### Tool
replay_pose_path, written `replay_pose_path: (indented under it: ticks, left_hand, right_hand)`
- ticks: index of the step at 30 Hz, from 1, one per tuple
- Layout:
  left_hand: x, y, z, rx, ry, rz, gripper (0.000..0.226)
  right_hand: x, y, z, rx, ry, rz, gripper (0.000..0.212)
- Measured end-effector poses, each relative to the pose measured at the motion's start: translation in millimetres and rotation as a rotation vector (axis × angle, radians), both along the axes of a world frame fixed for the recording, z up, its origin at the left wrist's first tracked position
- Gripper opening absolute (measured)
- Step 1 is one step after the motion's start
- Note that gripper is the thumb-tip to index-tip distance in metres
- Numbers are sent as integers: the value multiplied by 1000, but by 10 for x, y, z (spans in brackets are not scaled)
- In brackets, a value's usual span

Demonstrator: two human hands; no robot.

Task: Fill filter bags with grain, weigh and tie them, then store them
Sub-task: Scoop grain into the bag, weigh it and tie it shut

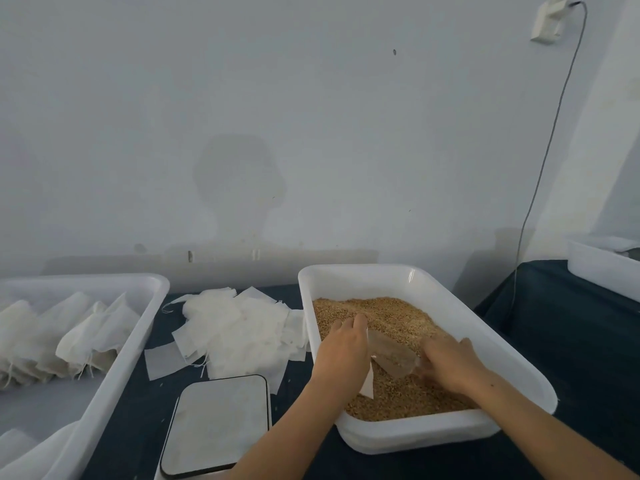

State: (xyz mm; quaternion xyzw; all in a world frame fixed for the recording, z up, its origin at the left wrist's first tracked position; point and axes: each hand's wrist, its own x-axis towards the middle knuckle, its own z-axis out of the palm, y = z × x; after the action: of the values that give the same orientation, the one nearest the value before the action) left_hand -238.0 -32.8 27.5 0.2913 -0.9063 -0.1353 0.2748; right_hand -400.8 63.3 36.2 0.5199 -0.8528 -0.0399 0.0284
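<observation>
Dark blue cloth covers the surface [131, 403], and nearest the viewer on it lies a flat scale [218, 424], a rounded rectangle with a pale grey top and a dark edge. Just right of it stands a white plastic tub [433, 434] with rounded corners, its floor covered in golden-brown grain [391, 313] of fine, pebbly texture. Both bare hands are down inside this tub. The left hand [343, 344] holds the near, open end of a thin white filter bag [391, 356], fingers curled over its edge; the right hand [450, 362] grips the other end, fingers closed on the fabric. The bag lies low over the grain, long axis running left to right and slanting slightly downward toward the right hand, with grain showing dimly through its gauzy cloth.

Between the two tubs, beyond the scale, a loose heap of empty bags [239, 327] sprawls flat and square, strings trailing. At the left, a second white tub [114, 372] carries filled bags [69, 337], plump and leaning in rows. Farther back rises a plain grey-white wall [311, 116] with a cable [550, 143] hanging from a socket [549, 19], and another white tub [599, 268] sits at the far right.
</observation>
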Motion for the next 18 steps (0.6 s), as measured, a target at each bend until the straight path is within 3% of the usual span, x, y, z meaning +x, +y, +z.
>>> replay_pose_path:
  ticks: [6,11,18]
  left_hand:
    - [36,-10,-8,-24,32,38,43]
    - [42,-13,7,-24,28,69,50]
    - [60,6,29,3,12,96,56]
  right_hand:
    - [-151,91,418,-5,1,5,10]
    - [-93,59,514,56,117,82,11]
    - [98,-65,87,-61,-163,140,13]
